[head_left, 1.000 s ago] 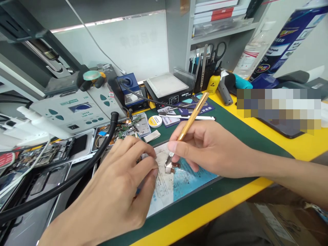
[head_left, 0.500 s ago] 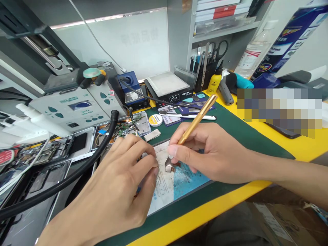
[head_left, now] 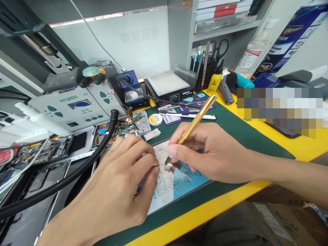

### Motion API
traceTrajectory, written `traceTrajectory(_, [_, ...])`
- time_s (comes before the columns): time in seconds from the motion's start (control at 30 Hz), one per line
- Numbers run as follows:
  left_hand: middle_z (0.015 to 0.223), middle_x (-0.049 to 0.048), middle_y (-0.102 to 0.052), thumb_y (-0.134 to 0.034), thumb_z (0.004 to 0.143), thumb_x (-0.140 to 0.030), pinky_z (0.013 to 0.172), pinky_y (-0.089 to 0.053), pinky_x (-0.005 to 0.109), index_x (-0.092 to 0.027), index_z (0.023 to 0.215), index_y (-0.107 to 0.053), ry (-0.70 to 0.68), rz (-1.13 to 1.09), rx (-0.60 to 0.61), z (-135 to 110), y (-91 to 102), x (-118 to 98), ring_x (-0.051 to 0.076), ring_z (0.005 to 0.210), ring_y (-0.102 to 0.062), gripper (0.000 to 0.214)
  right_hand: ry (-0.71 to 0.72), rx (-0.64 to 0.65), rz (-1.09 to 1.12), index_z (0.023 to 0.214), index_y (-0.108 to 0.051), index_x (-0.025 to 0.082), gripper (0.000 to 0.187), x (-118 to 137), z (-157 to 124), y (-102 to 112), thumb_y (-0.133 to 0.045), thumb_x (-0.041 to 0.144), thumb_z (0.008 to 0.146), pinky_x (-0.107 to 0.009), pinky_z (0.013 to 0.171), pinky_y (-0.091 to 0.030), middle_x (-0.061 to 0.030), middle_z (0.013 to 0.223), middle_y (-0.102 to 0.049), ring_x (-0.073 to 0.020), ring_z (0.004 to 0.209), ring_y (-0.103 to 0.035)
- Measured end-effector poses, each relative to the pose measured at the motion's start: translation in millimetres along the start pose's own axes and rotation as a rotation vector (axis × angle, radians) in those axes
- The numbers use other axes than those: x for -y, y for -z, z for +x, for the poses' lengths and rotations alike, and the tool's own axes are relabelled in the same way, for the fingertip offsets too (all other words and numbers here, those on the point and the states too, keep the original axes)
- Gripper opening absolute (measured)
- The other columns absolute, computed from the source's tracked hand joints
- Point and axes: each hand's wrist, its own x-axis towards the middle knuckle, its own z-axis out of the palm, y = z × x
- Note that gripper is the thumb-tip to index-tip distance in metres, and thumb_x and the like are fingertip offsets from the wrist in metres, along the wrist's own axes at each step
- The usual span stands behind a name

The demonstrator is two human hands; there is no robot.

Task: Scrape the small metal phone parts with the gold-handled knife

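Observation:
My right hand [head_left: 205,150] is closed in a pen grip on a gold-handled tool [head_left: 198,118], whose tip meets a small metal part [head_left: 169,165] lying on a worn blue-and-white work mat [head_left: 179,184]. My left hand [head_left: 115,191] rests on the mat's left side with fingers curled and fingertips pressed down just left of the part. What lies under those fingers is hidden.
A green mat [head_left: 230,126] covers a yellow bench [head_left: 304,147]. Behind are a grey rework station [head_left: 74,109], a black hose [head_left: 84,164], a tray of circuit boards [head_left: 123,128], a hot plate [head_left: 167,85], a tool holder with scissors [head_left: 207,65] and a yellow bottle [head_left: 214,82].
The gold tool's upper end has swung slightly to the right and my right hand has shifted a little. The left hand has stayed pressed in place.

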Motion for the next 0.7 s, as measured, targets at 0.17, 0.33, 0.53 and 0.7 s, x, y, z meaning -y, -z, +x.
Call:
traceTrajectory(0.17, [0.095, 0.0049, -0.062, -0.056, 0.093, -0.016, 0.081, -0.041, 0.045, -0.020, 0.092, -0.063, -0.015, -0.003, -0.014, 0.9, -1.2, -1.2, 0.023, 0.093, -0.051, 0.008, -0.040, 0.010, 0.017, 0.086, -0.060, 0.018, 0.017, 0.2, -0.5, 0.3, -0.057, 0.030, 0.098, -0.022, 0.043, -0.035, 0.0029, 0.068, -0.066, -0.0080, 0.048, -0.055])
traceTrajectory(0.33, [0.093, 0.0052, -0.063, -0.058, 0.093, -0.016, 0.079, -0.041, 0.043, -0.019, 0.093, -0.064, -0.045, 0.024, -0.048, 0.2, -3.4, 0.3, 0.022, 0.090, -0.053, 0.006, -0.057, -0.009, 0.092, 0.084, -0.060, 0.018, 0.015, 1.4, -0.3, 0.1, -0.060, 0.027, 0.096, -0.022, 0.045, -0.040, 0.0032, 0.068, -0.064, -0.0083, 0.049, -0.056])
traceTrajectory(0.53, [0.090, 0.0052, -0.064, -0.059, 0.094, -0.016, 0.077, -0.041, 0.043, -0.019, 0.099, -0.066, -0.056, 0.026, -0.057, 3.6, -6.1, 1.3, 0.022, 0.088, -0.053, 0.009, -0.073, -0.023, 0.101, 0.085, -0.061, 0.019, 0.012, 1.5, -0.5, -0.2, -0.060, 0.025, 0.095, -0.022, 0.046, -0.042, 0.0019, 0.070, -0.066, -0.0087, 0.050, -0.056])
traceTrajectory(0.7, [0.090, 0.0060, -0.064, -0.058, 0.094, -0.014, 0.076, -0.040, 0.043, -0.017, 0.100, -0.066, -0.072, 0.057, -0.070, 4.4, -8.6, 2.0, 0.023, 0.089, -0.053, 0.010, -0.078, -0.035, 0.083, 0.085, -0.061, 0.019, 0.011, 1.1, -0.2, -0.6, -0.061, 0.024, 0.094, -0.022, 0.045, -0.041, 0.0021, 0.070, -0.066, -0.0088, 0.050, -0.057])
